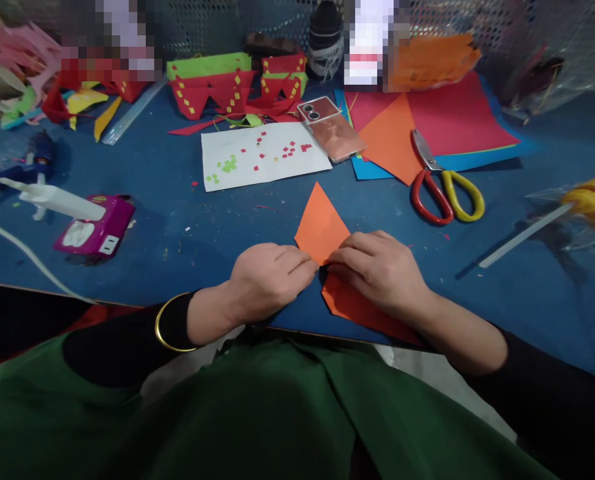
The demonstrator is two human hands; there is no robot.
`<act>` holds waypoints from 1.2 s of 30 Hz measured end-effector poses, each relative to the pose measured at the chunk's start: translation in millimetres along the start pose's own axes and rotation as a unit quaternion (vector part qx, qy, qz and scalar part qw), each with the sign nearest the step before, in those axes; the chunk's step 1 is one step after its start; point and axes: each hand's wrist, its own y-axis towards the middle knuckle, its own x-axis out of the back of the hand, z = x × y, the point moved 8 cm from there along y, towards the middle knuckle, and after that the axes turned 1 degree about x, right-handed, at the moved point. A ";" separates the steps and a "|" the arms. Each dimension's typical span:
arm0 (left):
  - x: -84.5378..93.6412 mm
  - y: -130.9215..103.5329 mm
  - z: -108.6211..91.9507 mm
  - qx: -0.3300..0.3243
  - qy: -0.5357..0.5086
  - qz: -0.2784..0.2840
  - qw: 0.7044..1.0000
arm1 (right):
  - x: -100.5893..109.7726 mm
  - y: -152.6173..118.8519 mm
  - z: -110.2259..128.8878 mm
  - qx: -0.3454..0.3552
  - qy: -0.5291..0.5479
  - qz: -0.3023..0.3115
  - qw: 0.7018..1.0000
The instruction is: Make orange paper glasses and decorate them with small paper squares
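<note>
Near the table's front edge, an orange sheet of paper (322, 225) lies between my hands, its pointed end toward the back. My left hand (276, 272) pinches its lower left corner, fingers closed. On the right side, my right hand (380, 270) grips the same paper with bent fingers pressed together; the fingertips are partly hidden. Under my right palm and wrist, a darker orange piece of paper (357, 307) sticks out along the edge. A pair of scissors (432, 162) with one red and one yellow handle rests beyond my right hand.
A phone (331, 130) overlaps a white sheet (232, 148) sprinkled with tiny cut squares. Red and green felt-like pieces (212, 93) stand behind. Coloured sheets (462, 120) are stacked at back right. On the left are a purple socket box (97, 227) with a white plug and a glue gun (40, 150).
</note>
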 end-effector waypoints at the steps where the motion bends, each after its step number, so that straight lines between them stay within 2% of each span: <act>1: 0.7 0.3 1.0 0.008 -0.008 -0.003 1.000 | 0.0 0.5 0.8 0.005 -0.003 -0.004 1.000; 7: 7.1 4.5 6.0 0.044 -0.033 -0.019 0.998 | -2.4 1.2 1.9 -0.012 -0.002 -0.016 1.000; 13: 6.2 -0.9 32.2 0.188 -0.105 -0.011 0.976 | -3.2 1.6 -2.5 -0.055 0.042 -0.015 0.998; 15: 8.0 -2.6 37.1 0.211 -0.119 -0.021 0.970 | -4.8 1.5 -4.7 -0.065 0.063 -0.006 0.996; 23: 1.5 2.9 33.0 0.171 -0.140 0.005 0.975 | -2.0 1.3 -3.4 -0.062 0.081 -0.017 0.995; 29: 4.6 4.7 26.5 0.142 -0.123 -0.009 0.982 | -0.6 1.5 -2.0 -0.073 0.073 -0.018 0.994; 32: 1.1 4.1 28.5 0.160 -0.128 0.000 0.979 | -2.6 1.2 -4.6 -0.089 0.081 -0.015 0.993; 36: -3.6 1.0 40.0 0.221 -0.154 0.010 0.963 | -5.9 1.2 -7.9 -0.103 0.088 -0.009 0.991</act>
